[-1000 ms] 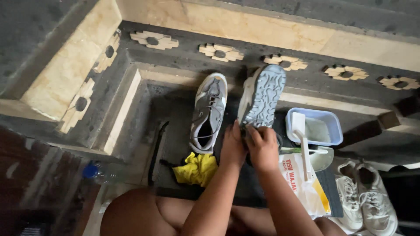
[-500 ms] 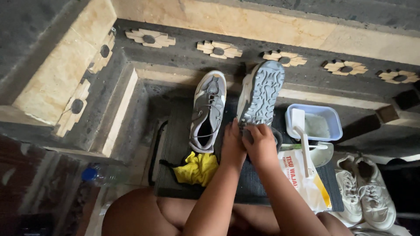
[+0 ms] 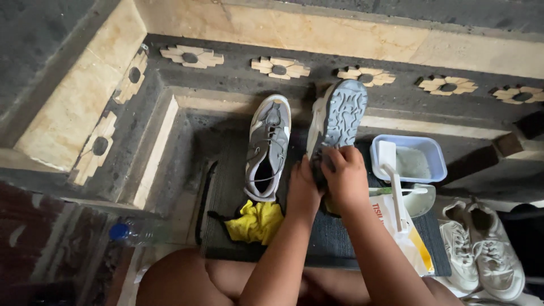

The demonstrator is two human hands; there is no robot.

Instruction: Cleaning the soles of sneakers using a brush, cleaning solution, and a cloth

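A grey sneaker point(image 3: 339, 116) stands sole-up against the dark stone step, heel end down. My left hand point(image 3: 303, 190) grips its lower left side. My right hand point(image 3: 345, 178) is closed over the heel end, fingers curled on the sole; whether it also holds a cloth or brush I cannot tell. The matching grey sneaker point(image 3: 267, 147) lies to the left, opening up, leaning on the step. A crumpled yellow cloth point(image 3: 256, 222) lies just below it on the dark mat point(image 3: 224, 187).
A clear plastic tub point(image 3: 435, 160) with pale liquid sits to the right, a white brush point(image 3: 392, 181) resting across it. A printed bag point(image 3: 416, 249) and a pair of white sneakers point(image 3: 479, 255) lie at right. A blue-capped bottle point(image 3: 127, 231) lies at left.
The hands and upturned sneaker have stayed nearly in place; the hands shifted slightly on the heel end. The view has drifted a little.
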